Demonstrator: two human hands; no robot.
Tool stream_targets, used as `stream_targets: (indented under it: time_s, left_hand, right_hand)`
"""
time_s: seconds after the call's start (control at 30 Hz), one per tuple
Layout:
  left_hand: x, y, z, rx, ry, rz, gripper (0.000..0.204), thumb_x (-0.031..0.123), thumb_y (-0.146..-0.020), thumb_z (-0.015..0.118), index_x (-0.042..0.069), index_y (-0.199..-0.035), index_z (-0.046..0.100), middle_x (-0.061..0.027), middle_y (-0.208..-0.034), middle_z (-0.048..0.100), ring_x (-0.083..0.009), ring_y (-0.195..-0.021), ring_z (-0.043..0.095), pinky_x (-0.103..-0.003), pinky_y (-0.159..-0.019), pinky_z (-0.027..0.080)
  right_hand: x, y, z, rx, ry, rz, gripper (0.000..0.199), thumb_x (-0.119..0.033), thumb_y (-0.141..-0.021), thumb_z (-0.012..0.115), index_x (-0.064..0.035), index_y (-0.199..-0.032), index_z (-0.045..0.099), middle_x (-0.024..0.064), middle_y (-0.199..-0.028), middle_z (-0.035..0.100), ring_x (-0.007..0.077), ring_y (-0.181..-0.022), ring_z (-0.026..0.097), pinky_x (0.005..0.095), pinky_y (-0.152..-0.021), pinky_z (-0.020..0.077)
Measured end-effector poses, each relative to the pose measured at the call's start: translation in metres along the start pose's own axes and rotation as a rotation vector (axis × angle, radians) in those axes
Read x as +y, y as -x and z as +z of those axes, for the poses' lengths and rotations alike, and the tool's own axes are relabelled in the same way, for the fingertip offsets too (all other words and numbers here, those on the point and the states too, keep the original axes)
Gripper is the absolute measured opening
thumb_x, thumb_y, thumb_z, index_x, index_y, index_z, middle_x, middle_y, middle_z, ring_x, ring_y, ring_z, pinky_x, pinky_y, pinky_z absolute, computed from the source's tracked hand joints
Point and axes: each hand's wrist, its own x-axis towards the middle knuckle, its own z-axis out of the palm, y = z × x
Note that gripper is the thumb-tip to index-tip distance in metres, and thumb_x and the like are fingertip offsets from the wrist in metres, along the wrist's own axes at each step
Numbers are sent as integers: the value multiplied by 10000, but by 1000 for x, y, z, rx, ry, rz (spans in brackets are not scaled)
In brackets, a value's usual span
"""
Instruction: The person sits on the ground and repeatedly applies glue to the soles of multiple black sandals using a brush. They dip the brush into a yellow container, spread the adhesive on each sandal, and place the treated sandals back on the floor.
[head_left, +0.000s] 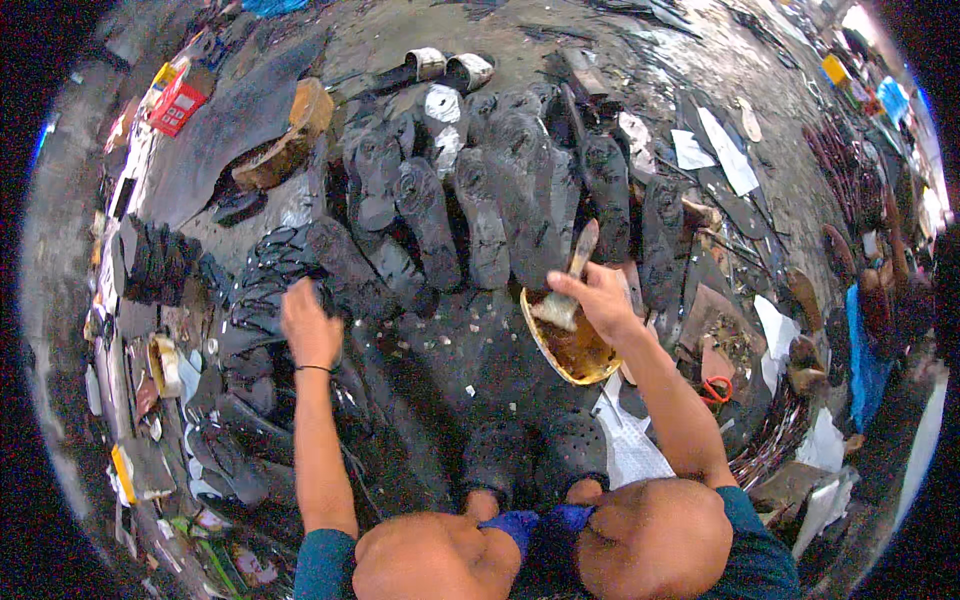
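Black shoe soles (480,200) lie in rows on the dark floor (450,340). Your right hand (598,298) pinches a brush (570,285) over the glue bowl (572,350). Your left hand (310,325) presses closed on a sole (345,262).

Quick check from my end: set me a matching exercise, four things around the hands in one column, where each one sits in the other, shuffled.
Things:
1. flat-handled wooden brush
2. yellow bowl of brown glue
3. red plastic box
4. pair of white-tipped cylinders

Places:
A. far left, at the upper edge of the floor
B. in the right hand
C. top centre, beyond the row of black rubber soles
D. on the floor just under the right hand

Pairs: 1-B, 2-D, 3-A, 4-C
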Motion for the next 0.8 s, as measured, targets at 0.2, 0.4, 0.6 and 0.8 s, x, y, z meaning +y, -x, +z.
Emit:
stream_targets:
  time_s: [0.2,0.4,0.6,0.8]
  left_hand:
    - [-81,-5,26,-64,-275,-46,615,49,-870,612,-23,-1450,423,-207,-1503,447,-371,-1414,389,-427,-1137,367]
    - [63,57,-159,223,471,98,498,-11,-931,546,-42,-1425,484,-218,-1448,519,-359,-1347,500,-411,-1130,397]
    - [65,207,-79,-406,508,642,689,-89,-741,560,-80,-1422,458,-224,-1474,481,-365,-1388,455,-417,-1169,372]
    - [100,245,-16,-473,1061,-62,715,109,-815,695,-31,-1456,410,-241,-1532,374,-399,-1360,415,-436,-1171,330]
  right_hand:
    - [5,-17,-4,251,249,-68,306,-305,-917,749,-37,-1061,716,36,-962,709,125,-842,640,335,-753,527]
    - [48,51,-20,284,704,-289,232,-282,-925,689,-125,-1096,700,148,-952,729,301,-877,712,418,-751,551]
    - [-4,89,-25,270,1040,-267,392,-398,-910,684,-48,-1086,684,264,-871,668,448,-847,673,507,-739,543]
    - [-3,142,-49,141,1023,52,295,-278,-877,693,-1,-976,677,235,-895,695,399,-887,692,474,-763,536]
